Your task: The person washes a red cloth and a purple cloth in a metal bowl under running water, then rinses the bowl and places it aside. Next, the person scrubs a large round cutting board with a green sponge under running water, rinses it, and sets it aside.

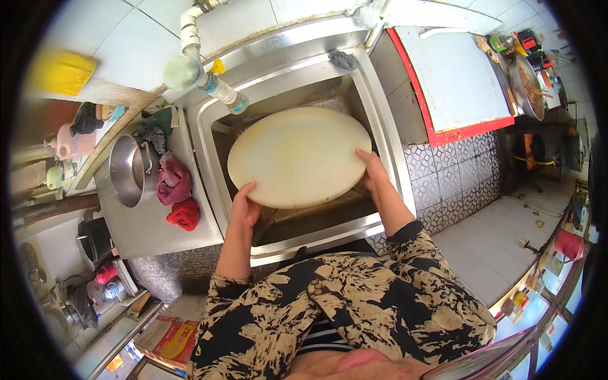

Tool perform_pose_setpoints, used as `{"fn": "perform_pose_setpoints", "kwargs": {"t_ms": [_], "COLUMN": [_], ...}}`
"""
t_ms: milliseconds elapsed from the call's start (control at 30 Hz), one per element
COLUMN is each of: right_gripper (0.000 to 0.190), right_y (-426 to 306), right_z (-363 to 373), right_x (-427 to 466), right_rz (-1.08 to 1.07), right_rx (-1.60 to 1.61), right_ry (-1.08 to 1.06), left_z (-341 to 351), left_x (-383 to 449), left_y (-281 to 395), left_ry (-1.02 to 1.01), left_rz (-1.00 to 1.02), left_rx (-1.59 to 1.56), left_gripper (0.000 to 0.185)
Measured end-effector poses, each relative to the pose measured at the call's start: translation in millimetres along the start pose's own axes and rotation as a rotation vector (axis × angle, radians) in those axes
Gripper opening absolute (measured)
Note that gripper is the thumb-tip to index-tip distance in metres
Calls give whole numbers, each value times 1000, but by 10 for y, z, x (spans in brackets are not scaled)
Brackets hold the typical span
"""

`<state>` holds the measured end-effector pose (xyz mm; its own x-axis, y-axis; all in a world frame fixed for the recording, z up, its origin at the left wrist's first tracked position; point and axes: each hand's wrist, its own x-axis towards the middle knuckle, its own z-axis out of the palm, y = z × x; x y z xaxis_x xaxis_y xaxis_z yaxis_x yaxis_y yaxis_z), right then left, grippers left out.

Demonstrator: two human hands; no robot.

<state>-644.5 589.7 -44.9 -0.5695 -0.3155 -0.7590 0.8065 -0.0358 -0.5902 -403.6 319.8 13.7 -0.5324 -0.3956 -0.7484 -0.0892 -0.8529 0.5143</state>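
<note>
A large round cutting board (299,156), pale with a yellowish tint, is held by its edges over the stainless steel sink (327,228). My left hand (244,209) grips the near left edge, thumb on the upper face. On the right edge, my right hand (373,171) holds the board the same way. The fingers beneath the board are hidden. Above the sink's far left side hangs a tap (223,90) with a yellow handle (217,66); no water is plainly seen running. The board covers most of the basin floor.
A steel pot (127,171), a maroon cloth (174,180) and a red cloth (183,215) rest on the left drainboard. A dark scouring pad (343,60) lies on the sink's back rim. Right of the sink stands a white-topped counter (451,76); beyond it is a pan (526,88) with chopsticks.
</note>
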Motion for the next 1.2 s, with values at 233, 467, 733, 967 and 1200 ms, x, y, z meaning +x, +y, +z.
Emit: {"fn": "perform_pose_setpoints", "kwargs": {"t_ms": [233, 467, 733, 967, 1200], "right_gripper": [50, 48, 55, 58, 67], "right_y": [-387, -367, -265, -66, -143], "right_z": [219, 189, 216, 129, 395], "right_x": [-337, -705, -678, -1067, -1212], "right_rz": [76, 116, 71, -97, -368], "right_rx": [203, 218, 230, 81, -162], "right_ry": [-51, -97, -147, -195, -133], "left_z": [619, 655, 626, 707, 738], "left_x": [-561, -998, -1162, -1103, -938], "left_y": [340, 375, 291, 138, 114], "left_ry": [45, 130, 138, 135, 163], "left_rz": [117, 140, 115, 41, 18], "left_rx": [-20, -5, -48, -41, -172], "left_gripper": [51, 51, 50, 42, 37]}}
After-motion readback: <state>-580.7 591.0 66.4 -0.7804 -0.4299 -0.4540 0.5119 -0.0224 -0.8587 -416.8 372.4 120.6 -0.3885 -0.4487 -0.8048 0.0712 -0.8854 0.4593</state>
